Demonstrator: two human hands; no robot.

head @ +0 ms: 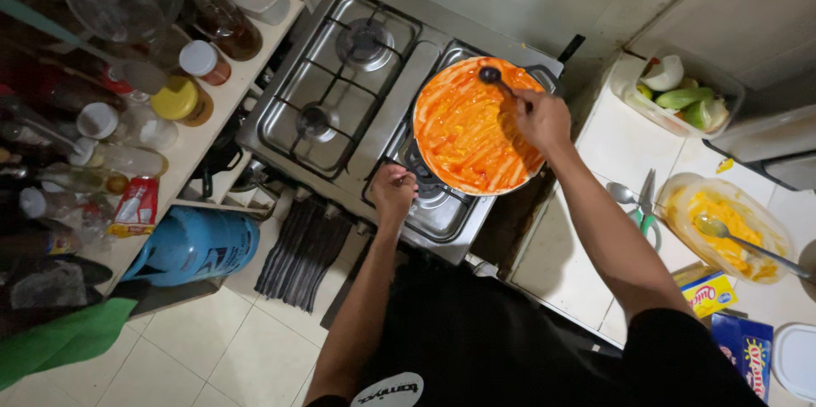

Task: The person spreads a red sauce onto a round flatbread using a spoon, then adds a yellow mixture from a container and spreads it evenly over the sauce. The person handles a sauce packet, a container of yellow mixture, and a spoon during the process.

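Observation:
A round pan (422, 145) full of orange, sauce-covered strips (467, 131) sits on the right front burner of a steel gas stove (340, 110). My right hand (541, 118) grips a dark spoon (493, 77) whose bowl rests in the food at the pan's far edge. My left hand (393, 192) is closed at the pan's near left rim, apparently on its handle, which the fist hides.
A shelf (200, 139) of jars and bottles runs along the left. A blue gas cylinder (200, 244) lies on the floor. The white counter (620, 144) at right holds a tub of vegetables (680, 93), scissors (646, 199), a bowl of yellow food (727, 220) with a spoon, and boxes.

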